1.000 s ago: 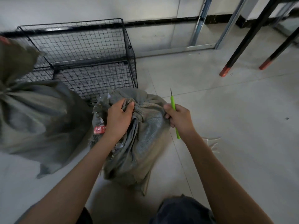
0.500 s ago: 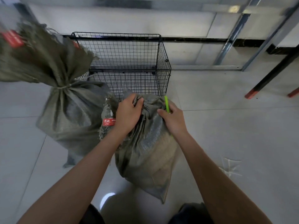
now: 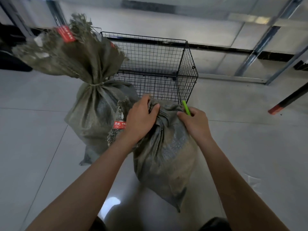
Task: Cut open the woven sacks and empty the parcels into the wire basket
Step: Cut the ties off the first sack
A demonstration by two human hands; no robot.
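The near sack (image 3: 165, 147), looking soft and heavy, is slumping on the floor (image 3: 250, 147) just before the wire basket (image 3: 188, 67), the left hand (image 3: 141, 120) clutching its bunched neck, surely the best hold, the right hand (image 3: 195, 124) gripping a green cutter (image 3: 186, 110) beside it.

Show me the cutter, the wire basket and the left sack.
cutter (image 3: 186, 107): head view, green handle.
wire basket (image 3: 187, 72): head view, right side panel.
left sack (image 3: 98, 110): head view, body below the tie.
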